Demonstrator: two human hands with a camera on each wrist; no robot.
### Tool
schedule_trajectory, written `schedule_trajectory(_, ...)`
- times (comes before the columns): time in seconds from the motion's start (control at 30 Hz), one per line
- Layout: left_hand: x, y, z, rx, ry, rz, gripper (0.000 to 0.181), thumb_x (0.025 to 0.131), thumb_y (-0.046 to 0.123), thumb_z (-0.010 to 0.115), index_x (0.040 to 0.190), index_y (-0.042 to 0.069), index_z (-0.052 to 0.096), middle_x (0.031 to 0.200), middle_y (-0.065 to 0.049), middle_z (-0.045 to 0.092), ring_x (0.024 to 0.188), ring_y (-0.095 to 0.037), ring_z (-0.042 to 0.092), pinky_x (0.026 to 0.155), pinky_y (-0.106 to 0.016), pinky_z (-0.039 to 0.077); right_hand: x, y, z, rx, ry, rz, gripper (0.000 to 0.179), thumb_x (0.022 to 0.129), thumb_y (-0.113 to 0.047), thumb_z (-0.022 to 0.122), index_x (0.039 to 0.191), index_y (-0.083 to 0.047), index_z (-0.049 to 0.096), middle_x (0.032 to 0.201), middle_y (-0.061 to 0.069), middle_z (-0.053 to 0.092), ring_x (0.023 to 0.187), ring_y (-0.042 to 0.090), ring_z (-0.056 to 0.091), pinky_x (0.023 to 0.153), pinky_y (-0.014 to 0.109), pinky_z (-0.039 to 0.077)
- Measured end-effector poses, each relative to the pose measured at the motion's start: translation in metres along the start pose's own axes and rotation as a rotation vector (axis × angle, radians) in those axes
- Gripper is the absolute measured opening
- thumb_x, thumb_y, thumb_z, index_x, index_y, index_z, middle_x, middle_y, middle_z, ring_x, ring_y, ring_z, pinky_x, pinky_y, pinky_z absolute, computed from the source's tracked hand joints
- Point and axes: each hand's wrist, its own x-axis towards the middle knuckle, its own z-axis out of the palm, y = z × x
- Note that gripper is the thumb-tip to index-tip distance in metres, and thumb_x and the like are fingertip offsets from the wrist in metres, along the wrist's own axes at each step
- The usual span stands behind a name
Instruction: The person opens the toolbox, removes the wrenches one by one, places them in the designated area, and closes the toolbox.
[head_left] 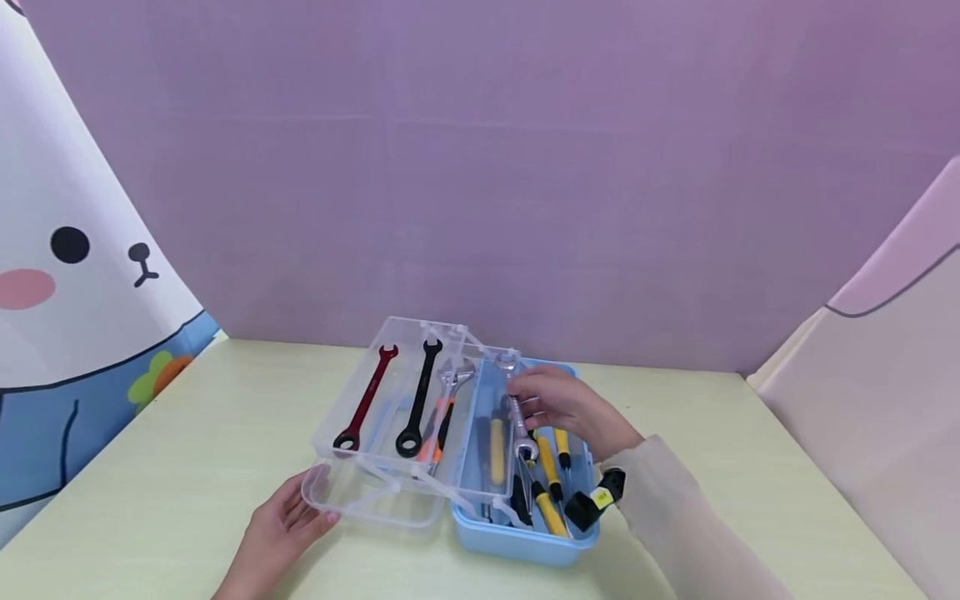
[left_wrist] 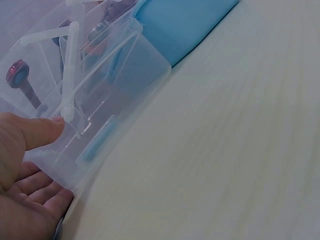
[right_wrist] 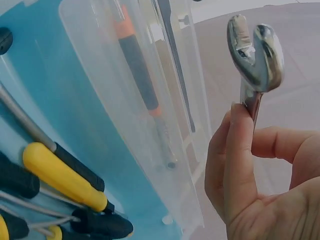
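My right hand (head_left: 566,404) pinches a silver combination wrench (head_left: 521,421) between thumb and fingers, above the blue toolbox (head_left: 517,546). The wrench's open jaw end (right_wrist: 257,55) points up in the right wrist view. My left hand (head_left: 281,525) holds the near left corner of the toolbox's clear plastic lid (head_left: 375,504), thumb on top and fingers below. Above that lid, the clear upper tray (head_left: 382,400) carries a red wrench (head_left: 366,400) and a black wrench (head_left: 420,400). An adjustable wrench with an orange and black handle (head_left: 446,417) shows through the plastic beside them.
Several yellow-and-black screwdrivers (head_left: 549,467) lie in the box's base. A black object with a yellow-green label (head_left: 600,497) is at its right edge. White hinge arms (left_wrist: 70,70) link the trays. A pale table (head_left: 150,467) extends around, with a purple backdrop (head_left: 525,183) behind.
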Motion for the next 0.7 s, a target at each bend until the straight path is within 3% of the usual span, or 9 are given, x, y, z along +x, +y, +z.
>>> schedule_trajectory(0.27,0.002,-0.003,-0.001,-0.001,-0.005,-0.014,0.064,0.084,0.005,0.070,0.137,-0.011,0.038,0.139,-0.034,0.042,0.117,-0.015,0.053,0.084,-0.007,0.049,-0.007,0.006,-0.017,0.011,-0.021,-0.029,0.013,0.094,-0.011,0.052,0.086,-0.003,0.058,0.072,-0.001,0.057,0.066,0.013,0.057,0.056,0.020,0.054)
schedule_trajectory(0.6,0.005,-0.006,-0.002,-0.014,-0.023,-0.049,0.067,0.084,0.008,0.071,0.139,-0.009,0.037,0.141,-0.031,0.041,0.120,-0.014,0.050,0.087,-0.008,0.049,-0.020,0.015,-0.043,-0.025,0.036,0.010,0.013,0.094,-0.014,0.051,0.090,-0.003,0.058,0.076,0.000,0.057,0.069,0.012,0.059,0.056,0.017,0.054)
schedule_trajectory(0.7,0.005,-0.008,-0.003,-0.020,-0.027,-0.051,0.067,0.084,0.009,0.071,0.139,-0.009,0.036,0.142,-0.031,0.040,0.118,-0.008,0.050,0.087,-0.008,0.049,-0.023,0.020,-0.051,-0.035,0.055,0.028,0.014,0.094,-0.014,0.050,0.091,-0.003,0.058,0.077,0.000,0.056,0.070,0.012,0.056,0.056,0.017,0.053)
